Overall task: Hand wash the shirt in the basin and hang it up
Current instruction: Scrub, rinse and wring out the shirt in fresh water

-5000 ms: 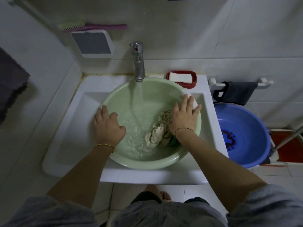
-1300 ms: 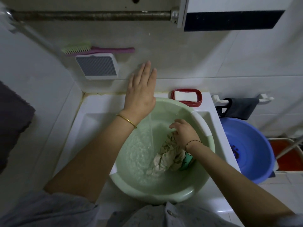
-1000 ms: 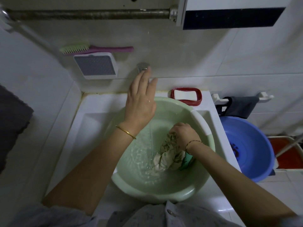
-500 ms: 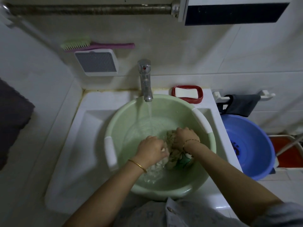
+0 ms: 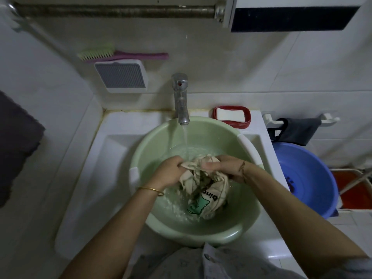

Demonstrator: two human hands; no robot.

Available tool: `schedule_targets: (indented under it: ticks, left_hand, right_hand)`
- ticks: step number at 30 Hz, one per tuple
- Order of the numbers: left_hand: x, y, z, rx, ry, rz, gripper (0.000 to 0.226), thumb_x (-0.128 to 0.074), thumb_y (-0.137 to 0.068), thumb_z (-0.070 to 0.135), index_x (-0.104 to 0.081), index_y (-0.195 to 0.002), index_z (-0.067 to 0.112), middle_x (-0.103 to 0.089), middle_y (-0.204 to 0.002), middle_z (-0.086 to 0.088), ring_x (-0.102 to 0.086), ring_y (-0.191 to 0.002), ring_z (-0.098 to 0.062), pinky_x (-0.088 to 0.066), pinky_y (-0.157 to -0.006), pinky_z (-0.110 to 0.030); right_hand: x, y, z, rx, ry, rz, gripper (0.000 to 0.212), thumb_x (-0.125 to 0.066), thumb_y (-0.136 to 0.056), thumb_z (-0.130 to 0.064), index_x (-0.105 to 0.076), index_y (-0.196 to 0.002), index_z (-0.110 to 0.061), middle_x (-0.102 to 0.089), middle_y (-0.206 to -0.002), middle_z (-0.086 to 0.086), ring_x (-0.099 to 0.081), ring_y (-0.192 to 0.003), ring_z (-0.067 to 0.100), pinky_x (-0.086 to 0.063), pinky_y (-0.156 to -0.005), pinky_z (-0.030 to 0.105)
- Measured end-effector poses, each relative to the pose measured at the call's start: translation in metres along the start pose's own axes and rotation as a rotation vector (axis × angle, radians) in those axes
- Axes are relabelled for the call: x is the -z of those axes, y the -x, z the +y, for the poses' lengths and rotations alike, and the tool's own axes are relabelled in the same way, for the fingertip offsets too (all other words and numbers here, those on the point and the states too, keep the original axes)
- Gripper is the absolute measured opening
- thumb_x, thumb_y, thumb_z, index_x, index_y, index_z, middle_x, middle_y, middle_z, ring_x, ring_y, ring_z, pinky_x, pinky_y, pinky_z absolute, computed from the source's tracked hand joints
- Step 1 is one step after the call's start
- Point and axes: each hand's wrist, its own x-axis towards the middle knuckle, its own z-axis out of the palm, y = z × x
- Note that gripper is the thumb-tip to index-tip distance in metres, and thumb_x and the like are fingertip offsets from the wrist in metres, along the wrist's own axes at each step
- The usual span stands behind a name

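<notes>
Hands: the left hand [image 5: 170, 172] and the right hand [image 5: 225, 168] both curl tightly round the bunched top of the shirt, knuckles close together, at mid-frame.
Shirt: the cream shirt [image 5: 203, 190] with a green print hangs wadded from both grips. Its top is out of the water and its lower end dips into the green basin [image 5: 141, 158].
Risk, overflow: the tap [image 5: 180, 97] pours a stream [image 5: 184, 137] into the basin just above the hands. Left running, it would likely top the rim and spill into the sink [image 5: 112, 158].
Risk, splash: the soaked cloth drips. Lifting it higher or wringing it off-centre could throw water onto the person's grey clothing at the bottom of the frame.
Risk, tipping: the basin's near rim seems to reach the sink's front edge, so hard downward scrubbing might rock or slide it.
Surface: the sink is white and glossy, and probably slick. A red soap dish [image 5: 247, 119] with a white bar sits at its upper right corner.
Room: the walls are pale tile. A brush [image 5: 120, 54] rests on a grilled white box [image 5: 120, 76] at upper left, and a pipe [image 5: 112, 13] runs along the top. A blue basin [image 5: 314, 178] sits under a dark cloth [image 5: 298, 129] at right.
</notes>
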Motion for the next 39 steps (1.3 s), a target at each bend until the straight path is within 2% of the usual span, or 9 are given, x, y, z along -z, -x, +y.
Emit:
schedule_targets:
  ticks: [7,12,15,19,23,27,33,36,39]
  left_hand:
    - [0.032,-0.013,-0.006,0.081,0.167,0.189,0.012,-0.048,-0.092,0.023,-0.049,-0.091,0.010,-0.055,-0.080,-0.007,-0.054,-0.079,-0.026,-0.039,-0.066,-0.032]
    - [0.021,-0.011,-0.017,0.041,-0.095,0.343,0.028,-0.060,-0.085,0.034,-0.045,-0.096,0.013,-0.054,-0.091,-0.009,-0.055,-0.083,-0.030,-0.049,-0.075,-0.040]
    - [-0.009,-0.011,-0.023,-0.100,-0.517,0.449,0.027,-0.053,-0.085,0.027,-0.049,-0.106,0.010,-0.052,-0.107,-0.012,-0.049,-0.098,-0.032,-0.044,-0.085,-0.039]
    - [-0.045,-0.018,-0.023,-0.030,-0.635,0.240,0.038,-0.038,-0.094,0.025,-0.039,-0.131,0.015,-0.033,-0.138,-0.011,-0.033,-0.126,-0.028,-0.032,-0.101,-0.035]
    - [-0.067,-0.030,-0.042,0.089,-0.730,-0.089,0.070,-0.033,-0.096,0.046,0.006,-0.150,0.024,0.010,-0.158,-0.012,0.006,-0.145,-0.034,-0.006,-0.114,-0.055]
    - [-0.060,-0.034,-0.050,0.140,-0.792,-0.129,0.075,-0.047,-0.093,0.028,0.003,-0.148,0.038,0.022,-0.156,-0.010,0.012,-0.141,-0.045,-0.009,-0.113,-0.055]
    - [-0.052,-0.042,-0.042,0.265,0.117,0.064,0.050,-0.052,-0.069,0.025,-0.048,-0.113,0.050,-0.050,-0.122,0.007,-0.055,-0.102,-0.024,-0.052,-0.088,-0.045]
    - [-0.051,-0.057,-0.028,0.516,1.111,0.200,0.024,-0.059,-0.074,0.031,-0.070,-0.093,0.021,-0.070,-0.096,-0.014,-0.067,-0.085,-0.029,-0.052,-0.085,-0.048]
    - [-0.047,-0.059,-0.021,0.599,1.421,0.203,0.058,-0.062,-0.074,0.054,-0.068,-0.104,0.005,-0.069,-0.105,-0.022,-0.068,-0.092,-0.037,-0.052,-0.087,-0.053]
  right_hand:
    - [0.018,0.013,-0.027,0.142,0.149,0.021,0.050,-0.072,-0.078,-0.006,-0.042,-0.117,-0.017,-0.057,-0.098,0.010,-0.054,-0.070,0.016,-0.048,-0.054,0.023]
    - [0.013,-0.001,-0.040,0.215,0.590,0.556,0.006,-0.054,-0.089,-0.011,-0.058,-0.084,-0.010,-0.061,-0.081,0.008,-0.059,-0.077,0.025,-0.049,-0.065,0.027]
    - [-0.005,-0.013,-0.026,0.174,0.798,0.772,0.014,-0.040,-0.093,-0.012,-0.054,-0.097,-0.014,-0.057,-0.094,0.007,-0.057,-0.089,0.027,-0.051,-0.074,0.035]
    - [-0.036,-0.038,0.009,0.039,0.858,0.571,0.053,-0.042,-0.096,-0.035,-0.020,-0.144,-0.035,-0.019,-0.153,0.007,-0.029,-0.133,0.040,-0.033,-0.105,0.059]
    - [-0.072,-0.063,0.039,-0.070,0.841,0.450,0.088,-0.045,-0.091,-0.055,0.025,-0.143,-0.038,0.029,-0.154,0.006,0.006,-0.141,0.046,-0.026,-0.106,0.065]
    - [-0.063,-0.066,0.055,0.032,1.120,0.340,0.090,-0.042,-0.093,-0.051,0.034,-0.138,-0.035,0.031,-0.152,0.011,0.007,-0.141,0.048,-0.028,-0.107,0.061]
    - [-0.051,-0.071,0.034,-0.002,0.674,0.481,0.085,-0.051,-0.089,-0.004,-0.001,-0.149,-0.038,-0.010,-0.157,0.010,-0.030,-0.135,0.038,-0.036,-0.108,0.049]
    - [-0.056,-0.060,0.028,0.118,0.380,0.500,0.044,-0.061,-0.085,-0.030,-0.047,-0.127,-0.036,-0.059,-0.121,0.001,-0.060,-0.100,0.023,-0.052,-0.087,0.038]
    - [-0.064,-0.035,0.024,0.262,0.380,0.525,0.028,-0.060,-0.081,-0.049,-0.060,-0.107,-0.039,-0.061,-0.108,-0.012,-0.060,-0.093,0.013,-0.051,-0.081,0.030]
